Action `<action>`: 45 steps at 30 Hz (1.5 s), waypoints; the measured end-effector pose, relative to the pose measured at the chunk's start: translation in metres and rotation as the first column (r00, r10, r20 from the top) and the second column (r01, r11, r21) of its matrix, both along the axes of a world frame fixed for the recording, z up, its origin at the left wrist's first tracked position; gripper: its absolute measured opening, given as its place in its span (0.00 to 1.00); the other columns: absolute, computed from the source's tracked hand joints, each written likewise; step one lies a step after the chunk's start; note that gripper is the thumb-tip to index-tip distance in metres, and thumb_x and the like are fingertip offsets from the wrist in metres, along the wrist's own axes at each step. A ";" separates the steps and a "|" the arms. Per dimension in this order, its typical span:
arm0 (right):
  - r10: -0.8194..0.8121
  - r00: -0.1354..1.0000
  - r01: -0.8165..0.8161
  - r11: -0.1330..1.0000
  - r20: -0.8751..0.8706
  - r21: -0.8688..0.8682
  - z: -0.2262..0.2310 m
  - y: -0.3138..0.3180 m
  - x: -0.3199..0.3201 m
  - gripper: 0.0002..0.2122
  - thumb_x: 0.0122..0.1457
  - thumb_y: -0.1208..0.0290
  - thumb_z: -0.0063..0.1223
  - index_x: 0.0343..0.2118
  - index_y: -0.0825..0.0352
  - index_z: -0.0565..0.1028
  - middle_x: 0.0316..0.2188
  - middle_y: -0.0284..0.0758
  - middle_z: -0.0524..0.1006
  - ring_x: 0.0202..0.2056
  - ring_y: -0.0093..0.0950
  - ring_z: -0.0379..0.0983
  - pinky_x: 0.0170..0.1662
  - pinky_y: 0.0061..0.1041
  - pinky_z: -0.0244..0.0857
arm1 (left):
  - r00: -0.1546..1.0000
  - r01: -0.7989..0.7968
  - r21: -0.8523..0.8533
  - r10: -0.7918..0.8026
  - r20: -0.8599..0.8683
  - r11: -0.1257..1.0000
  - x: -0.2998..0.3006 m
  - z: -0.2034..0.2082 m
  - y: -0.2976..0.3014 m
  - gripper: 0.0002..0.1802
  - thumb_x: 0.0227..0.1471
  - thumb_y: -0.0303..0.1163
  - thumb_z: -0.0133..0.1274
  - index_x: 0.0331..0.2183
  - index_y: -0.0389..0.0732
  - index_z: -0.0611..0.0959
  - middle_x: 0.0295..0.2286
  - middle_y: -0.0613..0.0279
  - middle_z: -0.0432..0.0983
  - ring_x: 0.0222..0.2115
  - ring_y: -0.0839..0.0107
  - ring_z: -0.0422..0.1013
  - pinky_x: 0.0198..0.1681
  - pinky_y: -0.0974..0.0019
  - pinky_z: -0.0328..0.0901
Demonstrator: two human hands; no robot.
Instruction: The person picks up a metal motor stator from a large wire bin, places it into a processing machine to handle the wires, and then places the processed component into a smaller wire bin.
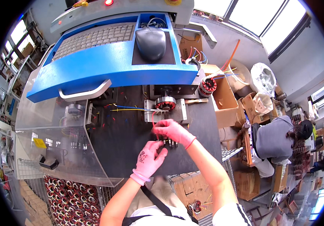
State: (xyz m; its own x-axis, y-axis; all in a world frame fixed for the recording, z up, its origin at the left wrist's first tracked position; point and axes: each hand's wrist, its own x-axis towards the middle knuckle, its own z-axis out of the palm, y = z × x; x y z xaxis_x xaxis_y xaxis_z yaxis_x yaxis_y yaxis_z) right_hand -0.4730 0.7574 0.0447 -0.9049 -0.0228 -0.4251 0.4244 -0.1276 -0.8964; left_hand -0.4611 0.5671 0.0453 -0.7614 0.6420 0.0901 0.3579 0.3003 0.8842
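Note:
A motor stator point(165, 103) with red windings sits in a metal fixture point(176, 114) on the dark work surface. Yellow and blue wires point(130, 109) stretch from it toward the left. A red wire point(153, 117) hangs from its near side down to my right hand point(172, 131), whose fingertips are pinched on it. Just below, my left hand point(150, 159) has its fingers bent together close to the wire's lower stretch; what lies between them is hidden. Both hands wear thin pale pink gloves. Partly behind the fingers is a row of small metal prongs point(171, 143).
Above the surface projects a blue drawer point(113, 79) with keyboard point(94, 39) and mouse point(150, 43). A clear hinged cover point(60, 139) stands at left. Another wired stator point(207, 86) rests near a cardboard box point(226, 107). A person point(276, 137) sits at right.

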 end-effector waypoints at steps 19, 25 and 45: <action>0.268 0.889 0.161 0.577 -0.371 0.801 -0.017 0.017 0.013 0.07 0.54 0.69 0.55 0.33 0.66 0.73 0.27 0.41 0.77 0.32 0.42 0.75 0.35 0.36 0.68 | 0.862 -0.062 -0.663 -0.295 -0.413 0.746 0.035 -0.067 0.014 0.31 0.52 0.41 0.51 0.57 0.44 0.67 0.35 0.60 0.67 0.29 0.64 0.71 0.30 0.57 0.67; 0.189 0.916 0.166 0.623 -0.353 0.765 -0.006 0.010 0.019 0.09 0.54 0.66 0.56 0.33 0.66 0.75 0.27 0.40 0.78 0.32 0.40 0.75 0.36 0.35 0.68 | 0.899 -0.438 0.263 0.416 0.137 0.859 -0.030 -0.038 0.020 0.14 0.56 0.39 0.54 0.39 0.42 0.74 0.24 0.69 0.68 0.20 0.82 0.61 0.23 0.76 0.59; 0.075 0.977 0.065 0.785 -0.199 0.616 0.009 0.010 0.017 0.07 0.57 0.70 0.54 0.33 0.68 0.72 0.20 0.30 0.74 0.23 0.17 0.69 0.27 0.21 0.63 | 0.919 -0.082 -0.373 -0.074 -0.387 0.924 0.026 -0.040 -0.003 0.32 0.50 0.40 0.54 0.56 0.47 0.68 0.36 0.61 0.67 0.33 0.63 0.70 0.34 0.58 0.67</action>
